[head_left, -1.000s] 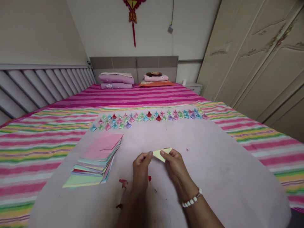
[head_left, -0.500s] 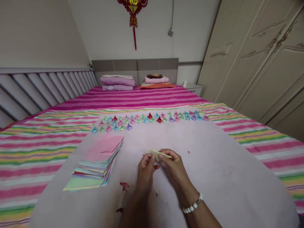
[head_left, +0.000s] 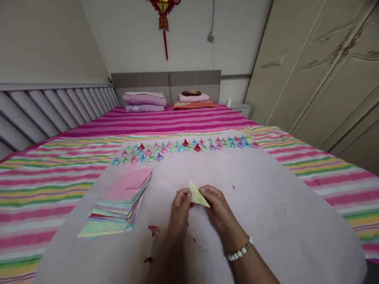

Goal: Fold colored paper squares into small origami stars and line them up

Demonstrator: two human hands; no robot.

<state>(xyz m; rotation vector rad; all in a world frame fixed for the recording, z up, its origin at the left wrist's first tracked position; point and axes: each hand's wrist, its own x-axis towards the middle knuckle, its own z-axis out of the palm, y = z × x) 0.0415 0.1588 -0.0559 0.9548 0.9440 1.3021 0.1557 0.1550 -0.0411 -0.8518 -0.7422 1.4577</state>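
Observation:
A pale yellow sheet of paper (head_left: 197,195), folded into a triangle, is held up over the table between both hands. My left hand (head_left: 181,203) pinches its left edge between thumb and fingers. On the other side my right hand (head_left: 215,201), with a white bead bracelet at the wrist, grips the slanted right edge. To the left lies a stack of coloured paper (head_left: 118,201), pink on top with green and yellow sheets jutting out below. Small folded paper pieces (head_left: 180,148) in several colours stand in rows along the far side of the table.
The pale table (head_left: 272,221) with a rounded edge stands against a bed with a striped cover (head_left: 319,165). Red scraps (head_left: 154,230) lie near my left forearm, with tiny bits elsewhere. Folded bedding (head_left: 145,101) sits by the headboard; a wardrobe (head_left: 314,79) is at right.
The yellow paper has turned from nearly edge-on to show its flat triangular face, one point now upward. My fingers have shifted along its edges. The view has moved slightly.

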